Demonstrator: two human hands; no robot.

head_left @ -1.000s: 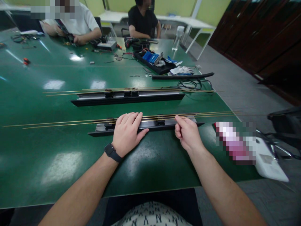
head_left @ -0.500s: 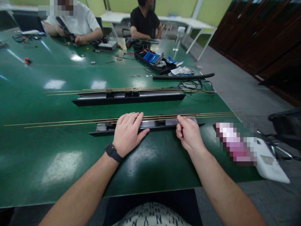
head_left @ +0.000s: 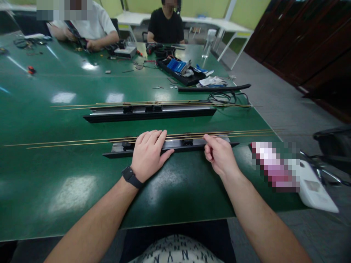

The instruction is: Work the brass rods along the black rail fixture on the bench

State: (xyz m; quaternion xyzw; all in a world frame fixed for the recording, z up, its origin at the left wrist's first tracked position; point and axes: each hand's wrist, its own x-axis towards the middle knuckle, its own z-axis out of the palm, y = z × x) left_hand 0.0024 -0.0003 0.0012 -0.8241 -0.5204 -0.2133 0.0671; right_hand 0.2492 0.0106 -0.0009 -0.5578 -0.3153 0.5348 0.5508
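My left hand point(head_left: 148, 149) lies palm down across a black and silver metal rail point(head_left: 175, 149), its fingers flat over thin gold-coloured rods point(head_left: 76, 143) and its thumb spread on the near side. Black blocks point(head_left: 187, 140) sit along the rail under the rods. Farther right, my right hand point(head_left: 219, 153) is closed in a pinch at the rods, thumb and index tip against one of them. The rods run lengthwise and stick out well past both ends of the rail.
A second rail point(head_left: 150, 115) with similar rods lies behind. Farther back are a black strip point(head_left: 214, 88), coiled cable point(head_left: 223, 98), gloves point(head_left: 212, 81), a black tray point(head_left: 189, 78) and a clear bottle point(head_left: 209, 44). Two people sit across the green table point(head_left: 90, 204). A white object point(head_left: 315, 190) lies right.
My right hand has shifted very slightly left along the rods. My left hand stays on the rail. The person in black across the table has turned and moved slightly.
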